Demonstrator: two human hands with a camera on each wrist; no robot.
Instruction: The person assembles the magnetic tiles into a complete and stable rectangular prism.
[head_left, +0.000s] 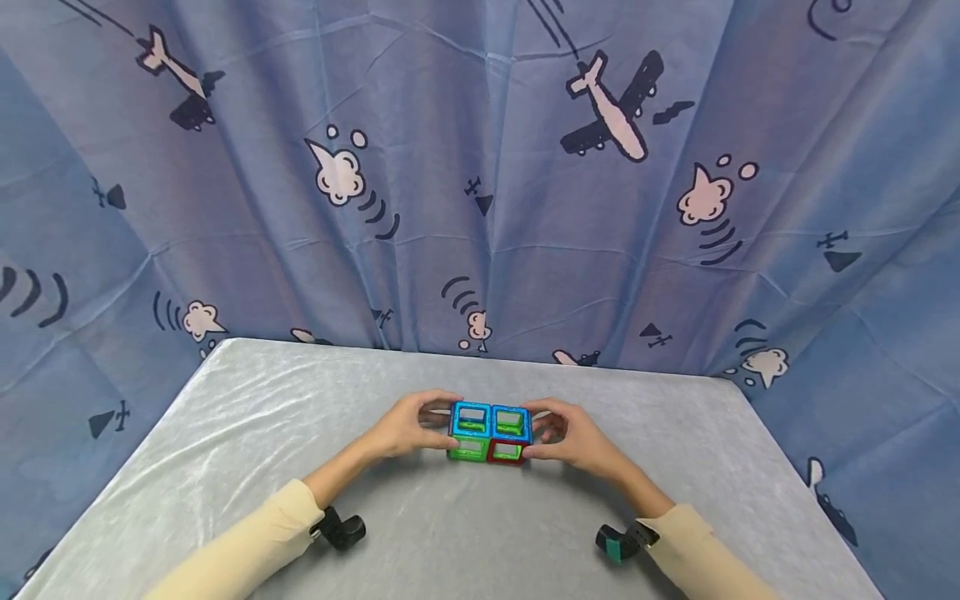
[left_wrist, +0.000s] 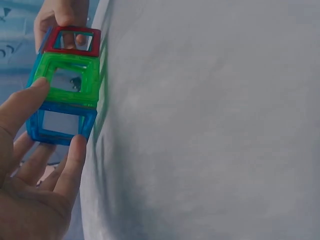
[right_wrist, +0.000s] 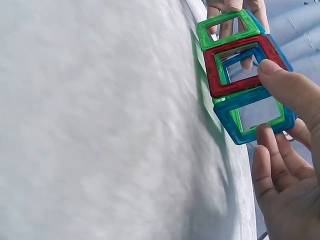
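Observation:
A two-cube block of magnetic tiles (head_left: 491,422) is held between both hands over the middle of the table. Blue frames make up its top; a green frame (left_wrist: 73,97) and a red frame (right_wrist: 235,45) face the person side by side. My left hand (head_left: 407,427) grips the left end, thumb on the green front and fingers at the blue end tile. At the other end my right hand (head_left: 577,435) holds on, its thumb against the red tile. Whether the block touches the cloth, I cannot tell. Its back is hidden.
A pale grey cloth (head_left: 442,533) covers the table. Behind it hangs a blue curtain (head_left: 420,275) with printed planes and clouds. Each wrist carries a black strap-on device, one on the left (head_left: 341,530) and one on the right (head_left: 624,542).

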